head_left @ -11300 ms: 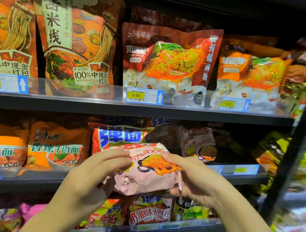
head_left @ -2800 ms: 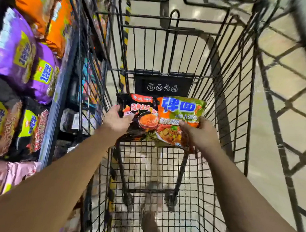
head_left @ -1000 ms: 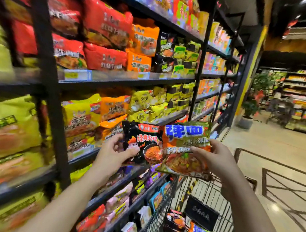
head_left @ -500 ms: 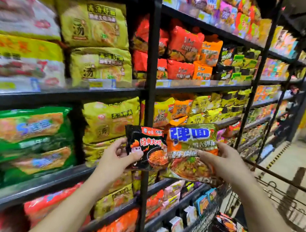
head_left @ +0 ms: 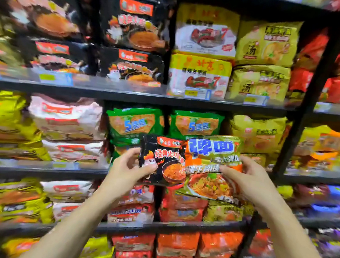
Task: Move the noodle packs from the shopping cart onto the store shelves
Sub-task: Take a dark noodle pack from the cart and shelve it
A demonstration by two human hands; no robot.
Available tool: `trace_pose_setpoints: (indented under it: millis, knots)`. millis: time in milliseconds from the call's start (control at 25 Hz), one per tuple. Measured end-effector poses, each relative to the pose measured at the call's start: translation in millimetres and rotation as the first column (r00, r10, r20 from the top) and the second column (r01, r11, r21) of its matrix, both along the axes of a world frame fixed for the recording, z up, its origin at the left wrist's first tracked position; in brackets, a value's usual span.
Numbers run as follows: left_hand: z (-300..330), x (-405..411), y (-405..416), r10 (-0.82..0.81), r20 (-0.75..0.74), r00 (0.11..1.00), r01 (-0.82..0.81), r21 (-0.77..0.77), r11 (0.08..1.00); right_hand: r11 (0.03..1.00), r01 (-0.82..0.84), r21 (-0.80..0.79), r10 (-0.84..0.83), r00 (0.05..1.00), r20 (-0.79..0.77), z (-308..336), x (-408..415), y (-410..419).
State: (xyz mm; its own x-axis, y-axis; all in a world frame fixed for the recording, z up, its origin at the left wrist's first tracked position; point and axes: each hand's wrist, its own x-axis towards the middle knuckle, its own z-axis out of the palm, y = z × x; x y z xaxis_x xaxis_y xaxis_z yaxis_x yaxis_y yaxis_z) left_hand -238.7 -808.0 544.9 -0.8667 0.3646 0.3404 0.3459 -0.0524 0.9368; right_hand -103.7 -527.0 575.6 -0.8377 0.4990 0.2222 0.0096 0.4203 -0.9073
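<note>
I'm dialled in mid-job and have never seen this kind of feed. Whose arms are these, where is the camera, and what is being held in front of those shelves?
There is no machine here: a person works with bare hands, and the single wide-angle camera sits on their head, looking forward and down. So the two arms coming up from the bottom edge are the wearer's own.

The left hand grips a black noodle pack printed with red and white characters and a bowl picture. The right hand grips an orange and green noodle pack with big blue lettering. The two packs are held side by side, edges overlapping.

Behind them stand dark store shelves full of noodle multipacks: black ones upper left, yellow ones upper right, green ones just behind the hands. The picture is blurred towards its edges, and the cart is out of view.
</note>
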Motion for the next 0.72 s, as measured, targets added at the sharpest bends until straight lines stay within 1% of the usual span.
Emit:
trace_pose_setpoints:
  millis: [120, 240, 320, 480, 640, 720]
  knots:
    - [4, 7, -71, 0.16, -0.001, 0.987, -0.16, -0.013, 0.987, 0.987, -0.161, 0.024, 0.161, 0.987, 0.004, 2, -46, -47]
    - [7, 21, -129, 0.345, 0.026, 0.938, -0.345, 0.01, 0.938, 0.952, -0.302, 0.057, 0.304, 0.953, -0.02, 3, -85, -93]
    - [11, 38, -158, 0.429, 0.027, 0.903, -0.429, 0.003, 0.903, 0.923, -0.383, 0.029, 0.384, 0.923, -0.019, 4, -104, -124]
    - [11, 71, -214, 0.602, 0.022, 0.798, -0.602, -0.003, 0.798, 0.843, -0.537, -0.03, 0.536, 0.843, -0.039, 2, -136, -183]
    - [-5, 101, -260, 0.734, 0.012, 0.679, -0.735, 0.023, 0.678, 0.749, -0.662, -0.036, 0.66, 0.75, -0.053, -3, -150, -245]
    - [-12, 114, -282, 0.783, 0.031, 0.622, -0.783, 0.056, 0.62, 0.698, -0.715, -0.04, 0.712, 0.699, -0.059, -8, -156, -283]
